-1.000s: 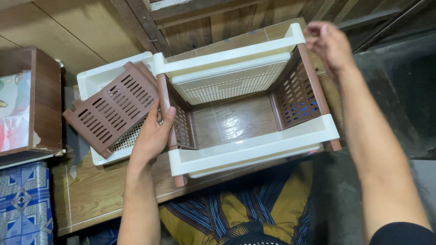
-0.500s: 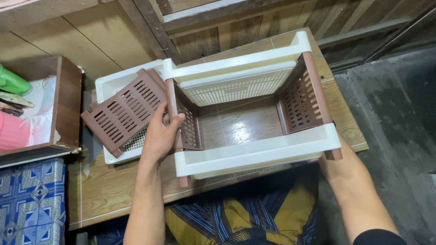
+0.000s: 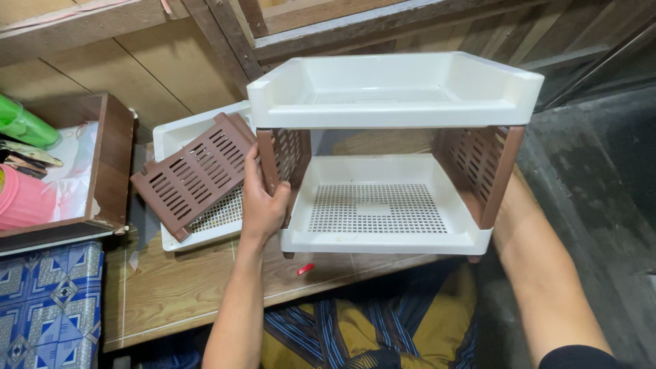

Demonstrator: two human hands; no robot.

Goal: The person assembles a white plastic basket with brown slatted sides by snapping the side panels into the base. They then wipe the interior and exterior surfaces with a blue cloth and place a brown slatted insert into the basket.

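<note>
A two-tier plastic rack (image 3: 389,157) stands upright on the wooden table (image 3: 171,287), with cream perforated trays above and below and brown slotted side panels. My left hand (image 3: 263,205) grips the rack's left brown side panel near the lower tray. My right hand is hidden behind the right side panel; only the forearm (image 3: 540,266) shows, pressed against that side. To the left, a loose brown slotted panel (image 3: 195,174) lies tilted on another cream tray (image 3: 205,225).
A brown wooden box (image 3: 109,164) with pink and green items sits at the left edge. A blue patterned cushion (image 3: 48,307) lies below it. A small red object (image 3: 305,269) rests on the table under the rack. Wooden wall boards stand behind.
The rack has been tipped from lying on its side to standing upright, its open front now facing me. My left hand kept its hold on the left panel.
</note>
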